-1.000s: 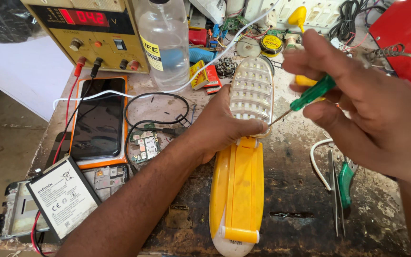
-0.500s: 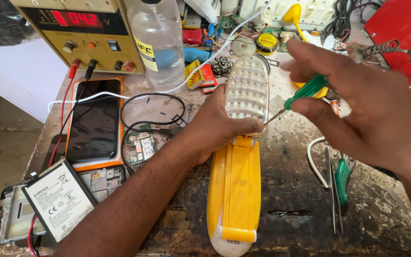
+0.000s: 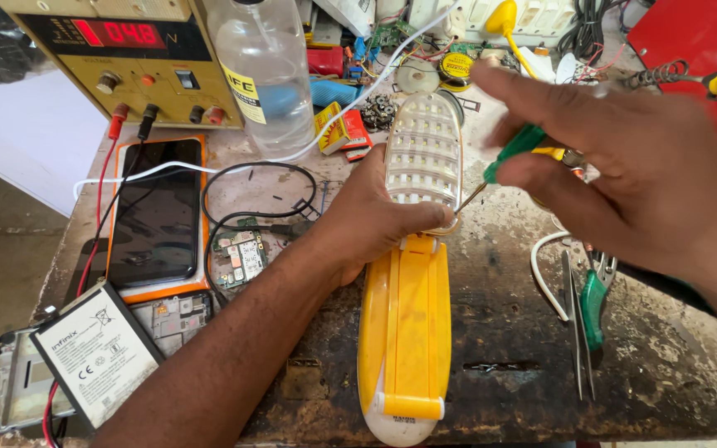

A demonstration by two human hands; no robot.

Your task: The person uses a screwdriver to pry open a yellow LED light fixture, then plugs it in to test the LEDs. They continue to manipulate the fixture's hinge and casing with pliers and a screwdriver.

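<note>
While the left hand [image 3: 375, 220] clamps the yellow plastic lamp [image 3: 408, 323], its long axis pointing away across the rough tabletop [image 3: 508, 332], the right hand [image 3: 624, 174] grips a green-handled screwdriver [image 3: 508, 153] angled at the lamp's joint.

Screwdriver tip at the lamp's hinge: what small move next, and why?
Probably seat and turn the screwdriver. Its tip sits at the edge of the lamp below the LED panel, the right hand grips the handle, and the left hand steadies the lamp.

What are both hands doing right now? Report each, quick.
Left hand: closed on the yellow lamp, holding it down.
Right hand: closed on the green screwdriver.
</note>
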